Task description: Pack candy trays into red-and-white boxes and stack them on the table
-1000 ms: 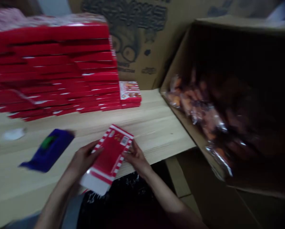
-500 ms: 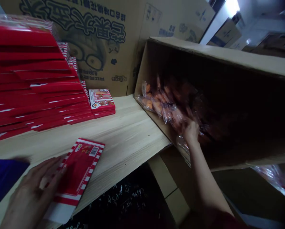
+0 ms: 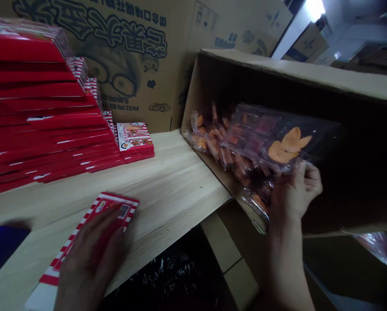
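My left hand [image 3: 88, 255], smeared by motion, lies over a flat red carton [image 3: 125, 210] with red-and-white striped edges and a barcode. Its fingers are stretched out across the carton, and a white flap shows at the near end. Inside a cardboard box [image 3: 297, 69] tipped on its side, my right hand [image 3: 299, 190] pinches the lower edge of a clear plastic packet [image 3: 258, 140]. Orange pieces and dark reddish squares show through the film. Behind and below it lie several more clear packets [image 3: 213, 144] of orange pieces.
Red cartons [image 3: 41, 103] are stacked high at the left, with a short stack [image 3: 135, 142] beside them. A printed cardboard box [image 3: 122, 65] stands behind the pale wooden tabletop [image 3: 167, 185]. A blue object [image 3: 2, 246] is at the left edge. A dark surface with white writing [image 3: 170, 276] lies below.
My right hand has lifted a clear packet from the pile and moved right. My left hand has shifted right over the carton, which has slid slightly toward me.
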A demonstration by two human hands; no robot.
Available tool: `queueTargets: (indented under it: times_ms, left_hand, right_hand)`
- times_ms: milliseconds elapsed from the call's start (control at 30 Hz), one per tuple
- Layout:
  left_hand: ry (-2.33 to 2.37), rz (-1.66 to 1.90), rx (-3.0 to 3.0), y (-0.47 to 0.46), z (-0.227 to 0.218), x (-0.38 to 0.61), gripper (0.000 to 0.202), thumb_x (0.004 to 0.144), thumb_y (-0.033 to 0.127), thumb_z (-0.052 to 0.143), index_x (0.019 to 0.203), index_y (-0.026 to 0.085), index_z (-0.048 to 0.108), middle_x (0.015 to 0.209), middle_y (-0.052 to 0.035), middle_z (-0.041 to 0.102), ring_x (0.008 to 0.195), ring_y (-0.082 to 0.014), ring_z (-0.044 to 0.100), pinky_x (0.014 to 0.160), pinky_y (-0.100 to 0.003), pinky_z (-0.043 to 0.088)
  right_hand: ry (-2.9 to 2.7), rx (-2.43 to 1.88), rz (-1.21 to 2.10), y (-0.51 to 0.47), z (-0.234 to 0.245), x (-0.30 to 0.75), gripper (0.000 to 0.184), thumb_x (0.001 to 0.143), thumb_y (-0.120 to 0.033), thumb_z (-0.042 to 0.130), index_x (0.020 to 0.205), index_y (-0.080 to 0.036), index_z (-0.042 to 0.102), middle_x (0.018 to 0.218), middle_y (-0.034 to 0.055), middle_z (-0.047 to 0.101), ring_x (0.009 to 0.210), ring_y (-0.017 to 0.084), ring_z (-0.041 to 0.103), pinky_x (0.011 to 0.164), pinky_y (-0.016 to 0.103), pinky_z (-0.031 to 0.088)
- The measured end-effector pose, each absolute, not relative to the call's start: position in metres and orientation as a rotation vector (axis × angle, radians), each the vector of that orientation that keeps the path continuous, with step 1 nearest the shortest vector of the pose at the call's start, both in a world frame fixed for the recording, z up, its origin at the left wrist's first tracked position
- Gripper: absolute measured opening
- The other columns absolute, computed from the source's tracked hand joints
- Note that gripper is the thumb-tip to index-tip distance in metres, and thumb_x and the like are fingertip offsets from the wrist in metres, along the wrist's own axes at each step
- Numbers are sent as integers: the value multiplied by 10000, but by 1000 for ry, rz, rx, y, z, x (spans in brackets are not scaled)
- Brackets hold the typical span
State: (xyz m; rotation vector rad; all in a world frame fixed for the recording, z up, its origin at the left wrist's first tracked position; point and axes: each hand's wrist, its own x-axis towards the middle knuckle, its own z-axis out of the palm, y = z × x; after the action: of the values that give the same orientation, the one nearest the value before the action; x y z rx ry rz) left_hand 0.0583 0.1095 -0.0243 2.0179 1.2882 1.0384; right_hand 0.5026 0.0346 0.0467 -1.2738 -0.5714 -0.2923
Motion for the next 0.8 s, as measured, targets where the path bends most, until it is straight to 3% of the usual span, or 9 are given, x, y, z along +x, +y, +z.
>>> queueTargets:
  times_ms: [133, 233, 333, 433, 500, 567, 633, 700, 800]
  left_hand:
    - [1193, 999, 1308, 105, -23, 79, 543, 898, 584, 655, 1385, 347, 620, 1416, -79, 661, 1299, -357, 615, 1114, -594, 472]
    - [893, 1037, 914, 101, -26, 71, 747, 776, 620, 772, 1448, 364, 566, 1537, -101, 562, 1372, -374, 563, 1017, -526, 568]
    - [856, 964, 849, 84, -24, 47, 710, 736, 414, 879, 1394, 317, 631, 1461, -106, 635, 1346, -350, 596, 1049, -456, 560]
    - [1042, 981, 703, 56, -16, 16, 453, 757, 369, 875, 1158, 200, 750, 1141, -125, 792, 1038, -334, 756, 887, -436, 633]
    - [1227, 1150, 584, 36, -9, -11, 413, 743, 377, 888, 1073, 167, 757, 1041, -111, 810, 909, -303, 779, 781, -389, 654]
    - [1441, 1355, 469, 17, 1, -46, 454, 710, 373, 910, 1082, 175, 742, 1000, -81, 812, 843, -268, 782, 687, -323, 653]
    - [1644, 1500, 389, 0, 14, -85, 502, 653, 353, 941, 1077, 187, 730, 944, -44, 808, 776, -228, 779, 609, -255, 633]
    - [1765, 1508, 393, -12, 26, -118, 557, 602, 316, 963, 1088, 192, 722, 924, -30, 803, 745, -211, 777, 600, -231, 629]
    - [1769, 1313, 446, -21, 33, -150, 664, 600, 296, 955, 1199, 187, 689, 939, -64, 804, 743, -249, 788, 633, -291, 654]
  right_hand:
    - [-582, -1168, 228, 45, 44, 458, 270, 793, -433, 833, 836, -245, 644, 747, -53, 640, 568, 109, 590, 517, 225, 526]
    - [-610, -1207, 718, 56, 20, 406, 289, 751, -422, 886, 856, -236, 690, 700, -59, 664, 470, 78, 528, 428, 177, 457]
    - [-636, -1196, 1143, 61, -11, 340, 292, 766, -450, 876, 878, -239, 709, 770, -22, 732, 542, 106, 614, 500, 200, 521]
    - [-754, -1209, 1374, 57, -33, 283, 250, 856, -481, 791, 912, -248, 721, 898, 30, 790, 748, 178, 733, 667, 281, 607]
    - [-989, -1206, 1411, 60, -36, 262, 282, 909, -481, 730, 1110, -283, 735, 1121, 63, 797, 1009, 247, 753, 870, 399, 621]
    - [-1358, -1161, 1327, 74, -33, 253, 560, 897, -449, 749, 1427, -363, 588, 1457, 63, 651, 1332, 305, 612, 1093, 524, 514]
    - [-1811, -1106, 1152, 99, -28, 247, 913, 820, -407, 834, 1592, -440, 347, 1685, 21, 376, 1554, 345, 321, 1231, 605, 324]
    - [-2276, -1064, 946, 128, -27, 236, 1129, 706, -378, 924, 1621, -452, 267, 1747, 12, 202, 1606, 398, 72, 1263, 679, 134]
    - [-2762, -995, 699, 165, -36, 205, 1349, 522, -308, 1005, 1639, -398, 254, 1759, 86, 107, 1579, 495, -33, 1202, 768, -63]
